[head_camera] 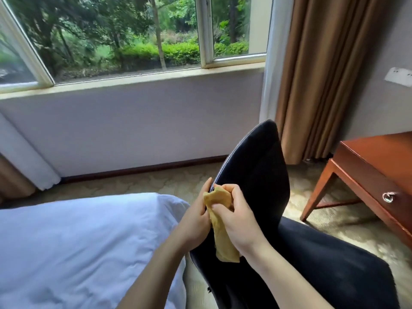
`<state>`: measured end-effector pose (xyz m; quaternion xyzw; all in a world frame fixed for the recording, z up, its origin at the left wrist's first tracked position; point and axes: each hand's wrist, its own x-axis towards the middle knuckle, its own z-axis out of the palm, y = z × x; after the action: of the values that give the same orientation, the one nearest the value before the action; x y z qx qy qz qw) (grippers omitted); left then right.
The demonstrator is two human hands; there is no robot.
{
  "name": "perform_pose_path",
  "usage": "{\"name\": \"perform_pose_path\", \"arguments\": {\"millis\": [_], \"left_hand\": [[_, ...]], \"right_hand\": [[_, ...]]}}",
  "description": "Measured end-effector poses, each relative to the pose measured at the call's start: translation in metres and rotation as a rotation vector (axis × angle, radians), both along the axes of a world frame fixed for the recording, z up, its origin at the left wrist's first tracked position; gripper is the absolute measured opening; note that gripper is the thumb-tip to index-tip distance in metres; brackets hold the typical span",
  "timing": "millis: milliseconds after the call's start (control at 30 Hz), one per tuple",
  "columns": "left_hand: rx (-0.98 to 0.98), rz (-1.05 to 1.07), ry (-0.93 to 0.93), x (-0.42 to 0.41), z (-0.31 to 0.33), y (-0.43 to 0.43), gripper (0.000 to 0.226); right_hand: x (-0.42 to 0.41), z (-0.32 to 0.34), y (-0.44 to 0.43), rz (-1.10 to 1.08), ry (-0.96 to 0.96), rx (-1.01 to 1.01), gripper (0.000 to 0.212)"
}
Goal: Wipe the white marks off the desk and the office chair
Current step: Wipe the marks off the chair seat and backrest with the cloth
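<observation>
R hand (236,219) has its fingers curled tight on the yellow cloth (219,230), squeezing the top of it into a bunch. L hand (196,217) sits right next to it, touching the cloth from the other side w/ one finger pointing up. Can't tell if the L hand really grips the cloth or just lies on it, since its other fingers are hidden. The rest of the cloth hangs down btw the two wrists.

Both hands are up against the black office chair (256,166), at the left edge of its back. The white bed (78,241) is just beside the chair on the left. The desk (374,166) is the brown wood one off to the right, well apart from the hands, w/ a drawer & a round metal pull (389,197).

Looks to me like the cloth is being got ready to rub the chair. Best way, I think:
- Make the cloth a flat pad, not a lump, so more of it touches.
- Hold the chair back w/ the L hand so it can't spin.
- Rub w/ the R hand.

I can't spot any white marks on the dark cover from here, so check along the edge first.

Words to read: none. The white wall plate (399,76) is plain, & there's no label on the cloth, chair or desk.
</observation>
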<state>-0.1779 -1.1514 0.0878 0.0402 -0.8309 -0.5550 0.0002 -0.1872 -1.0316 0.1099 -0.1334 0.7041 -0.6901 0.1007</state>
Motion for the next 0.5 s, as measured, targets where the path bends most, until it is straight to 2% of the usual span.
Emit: {"name": "perform_pose_path", "arguments": {"millis": [200,333,500], "left_hand": [[-0.005,0.112,0.133,0.066,0.004,0.039,0.056],[0.050,0.171,0.181,0.096,0.003,0.063,0.063],[0.106,0.228,0.260,0.122,0.003,0.087,0.041]], "right_hand": [[0.049,-0.003,0.025,0.076,-0.029,-0.020,0.023],[0.073,-0.001,0.043,0.090,-0.041,0.000,0.022],[0.104,0.004,0.064,0.042,-0.040,0.005,0.022]]}}
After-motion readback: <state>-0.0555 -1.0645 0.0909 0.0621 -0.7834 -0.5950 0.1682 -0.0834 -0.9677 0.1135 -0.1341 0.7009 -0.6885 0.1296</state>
